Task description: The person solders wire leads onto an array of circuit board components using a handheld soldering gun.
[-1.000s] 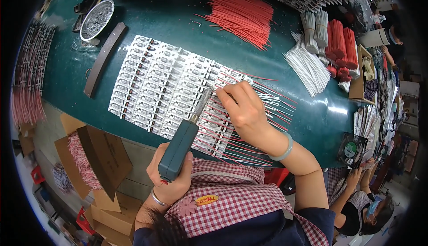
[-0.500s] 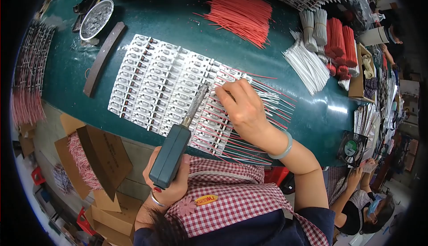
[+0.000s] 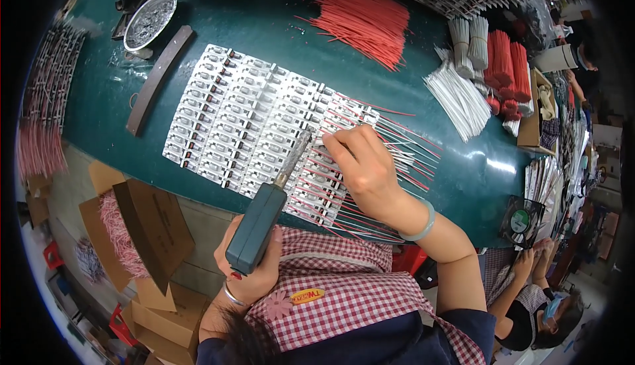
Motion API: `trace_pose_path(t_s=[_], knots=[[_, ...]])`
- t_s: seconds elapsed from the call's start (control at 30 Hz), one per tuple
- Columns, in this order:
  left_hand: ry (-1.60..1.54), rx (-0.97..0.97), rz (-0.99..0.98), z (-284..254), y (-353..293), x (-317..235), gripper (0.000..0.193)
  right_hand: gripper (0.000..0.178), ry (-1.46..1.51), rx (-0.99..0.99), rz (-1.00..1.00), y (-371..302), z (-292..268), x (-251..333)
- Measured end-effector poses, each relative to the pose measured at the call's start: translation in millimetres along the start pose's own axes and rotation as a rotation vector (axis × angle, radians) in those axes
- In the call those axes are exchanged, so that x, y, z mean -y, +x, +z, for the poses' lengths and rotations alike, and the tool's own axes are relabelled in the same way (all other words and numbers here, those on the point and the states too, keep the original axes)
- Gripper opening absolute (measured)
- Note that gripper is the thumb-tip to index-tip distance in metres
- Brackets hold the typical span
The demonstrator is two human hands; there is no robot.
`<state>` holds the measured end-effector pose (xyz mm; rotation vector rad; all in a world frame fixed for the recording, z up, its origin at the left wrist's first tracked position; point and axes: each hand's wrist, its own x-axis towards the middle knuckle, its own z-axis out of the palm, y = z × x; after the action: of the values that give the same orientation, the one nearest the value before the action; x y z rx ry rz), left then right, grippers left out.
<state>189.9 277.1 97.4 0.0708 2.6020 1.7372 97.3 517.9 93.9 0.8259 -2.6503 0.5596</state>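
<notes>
Gripping soldering iron (image 3: 258,225) in left hand (image 3: 259,277), aimed 1 o'clock-ish beside pinched right hand (image 3: 364,168), can't tell on what.

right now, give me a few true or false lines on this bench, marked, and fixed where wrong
1. The left hand holds a dark tool. True.
2. The right hand grips the tool's body. False: it is at the wired end of the white boards.
3. Loose red wires lie on the green table. True.
4. The metal bowl stands right of the boards. False: the bowl is to their left.
5. A bangle circles the right wrist. True.
</notes>
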Motion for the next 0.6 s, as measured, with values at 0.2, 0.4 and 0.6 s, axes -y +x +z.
trace_pose_path(t_s=[0.2, 0.4, 0.6], knots=[[0.017, 0.031, 0.013, 0.7, 1.8, -2.4, 0.021, 0.035, -0.016, 0.001, -0.017, 0.4, 2.7, -1.0], [0.016, 0.055, 0.033, 2.1, 0.7, -0.1, 0.023, 0.036, -0.016, 0.002, -0.024, 0.8, 2.3, 0.2], [0.038, 0.049, 0.080, 2.0, 3.7, -2.7, 0.026, 0.035, -0.004, 0.022, -0.014, 2.1, 1.7, 0.6]])
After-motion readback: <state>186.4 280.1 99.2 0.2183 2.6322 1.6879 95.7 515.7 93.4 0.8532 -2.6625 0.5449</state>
